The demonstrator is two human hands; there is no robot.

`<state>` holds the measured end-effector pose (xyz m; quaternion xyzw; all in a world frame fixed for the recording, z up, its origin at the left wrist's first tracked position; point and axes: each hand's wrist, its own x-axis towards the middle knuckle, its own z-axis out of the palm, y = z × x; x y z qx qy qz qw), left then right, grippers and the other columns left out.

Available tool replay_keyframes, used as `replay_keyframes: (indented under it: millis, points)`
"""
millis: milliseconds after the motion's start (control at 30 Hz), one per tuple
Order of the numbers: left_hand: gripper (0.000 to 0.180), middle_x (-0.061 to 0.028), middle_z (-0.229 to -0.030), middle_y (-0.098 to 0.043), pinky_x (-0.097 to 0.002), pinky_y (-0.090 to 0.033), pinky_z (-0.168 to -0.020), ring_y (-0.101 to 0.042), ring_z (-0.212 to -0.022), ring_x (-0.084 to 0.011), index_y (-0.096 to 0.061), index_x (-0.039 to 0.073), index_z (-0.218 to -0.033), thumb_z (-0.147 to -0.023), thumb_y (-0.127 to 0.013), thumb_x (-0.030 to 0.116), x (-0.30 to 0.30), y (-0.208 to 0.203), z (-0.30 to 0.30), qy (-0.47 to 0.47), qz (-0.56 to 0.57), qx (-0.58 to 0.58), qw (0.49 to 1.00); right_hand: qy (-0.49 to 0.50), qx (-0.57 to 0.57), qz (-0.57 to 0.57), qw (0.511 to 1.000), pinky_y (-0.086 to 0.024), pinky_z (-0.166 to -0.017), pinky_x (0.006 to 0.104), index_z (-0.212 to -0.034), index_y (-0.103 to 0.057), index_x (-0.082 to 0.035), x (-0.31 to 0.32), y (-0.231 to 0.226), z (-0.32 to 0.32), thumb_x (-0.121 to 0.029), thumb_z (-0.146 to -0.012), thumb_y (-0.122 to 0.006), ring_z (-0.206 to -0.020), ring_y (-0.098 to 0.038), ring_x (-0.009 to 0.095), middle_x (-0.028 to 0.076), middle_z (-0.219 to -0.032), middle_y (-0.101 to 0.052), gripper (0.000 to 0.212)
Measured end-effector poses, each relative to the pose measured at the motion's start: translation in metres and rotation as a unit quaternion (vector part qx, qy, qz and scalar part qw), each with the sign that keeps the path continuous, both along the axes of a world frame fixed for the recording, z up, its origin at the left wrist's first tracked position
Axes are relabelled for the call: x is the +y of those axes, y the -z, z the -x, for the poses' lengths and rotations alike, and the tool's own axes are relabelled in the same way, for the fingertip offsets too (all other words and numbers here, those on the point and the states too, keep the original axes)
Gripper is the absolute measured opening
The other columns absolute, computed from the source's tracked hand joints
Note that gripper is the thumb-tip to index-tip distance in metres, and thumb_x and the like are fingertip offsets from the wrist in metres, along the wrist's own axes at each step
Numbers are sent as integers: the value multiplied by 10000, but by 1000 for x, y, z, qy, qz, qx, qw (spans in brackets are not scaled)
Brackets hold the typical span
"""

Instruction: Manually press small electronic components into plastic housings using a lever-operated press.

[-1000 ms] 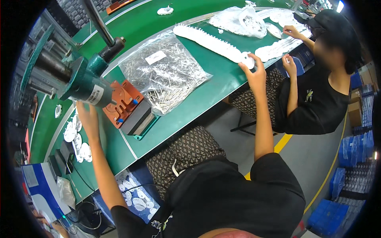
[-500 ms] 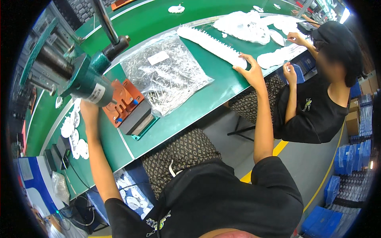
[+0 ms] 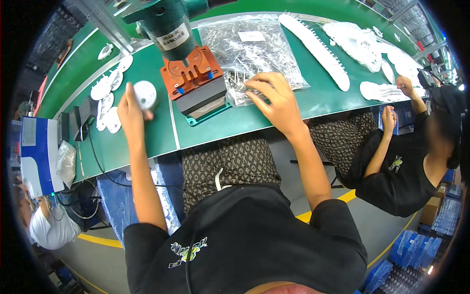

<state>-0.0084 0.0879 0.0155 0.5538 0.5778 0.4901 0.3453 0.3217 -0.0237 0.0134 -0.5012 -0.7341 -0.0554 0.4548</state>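
Note:
A white round plastic disc (image 3: 145, 94) is held in my left hand (image 3: 131, 115), at the left of the press; the thumb is blurred. My right hand (image 3: 278, 103) hovers at the near edge of a clear plastic bag (image 3: 289, 59) of thin metal pins (image 3: 235, 81). Its fingers are apart, and I see nothing between them. Between my hands stands a green hand press (image 3: 169, 34). Under its ram, an orange fixture (image 3: 192, 73) with slots and blue parts sits on a dark block.
Several white discs (image 3: 101, 88) lie left of the press. A long white strip with a row of pins (image 3: 316, 51) lies at the right, before bagged white parts (image 3: 355, 44). A co-worker in black (image 3: 406, 161) sits at the right. A cable (image 3: 98, 161) hangs over the left table edge.
My right hand has let go of the pin-studded white strip and moved left to the bag of pins. My left hand has come out from behind the press with a white disc. The view has shifted.

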Motion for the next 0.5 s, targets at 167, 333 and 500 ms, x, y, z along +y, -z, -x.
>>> replay_keyframes:
  millis: [167,333,500]
  points:
    - [459,-71,-761,-636,-226,-296,-351,-499,-404,-85,-628,-47,-1147,-1043,-514,385,-45,6,12,-21,34,-68,997,-18,-67,53,996,-493,-839,388,-910,-727,-88,21,0,3,-108,-765,-762,-951,-601,264,48,-976,-634,150]
    - [410,-99,-1019,-677,-192,-293,-395,-576,-552,-67,-577,-27,-1302,-990,-601,238,-50,11,31,48,75,-52,995,-18,-58,52,997,-492,-848,385,-867,-733,-83,21,1,9,-98,-767,-765,-952,-603,261,47,-959,-640,106]
    - [495,-100,-1071,-663,-188,-376,-480,-580,-621,-57,-578,-13,-1329,-906,-715,205,-57,-1,26,96,90,8,991,65,238,49,968,-485,-799,312,-899,-748,-44,14,0,20,-62,-828,-748,-856,-630,185,65,-977,-710,73]
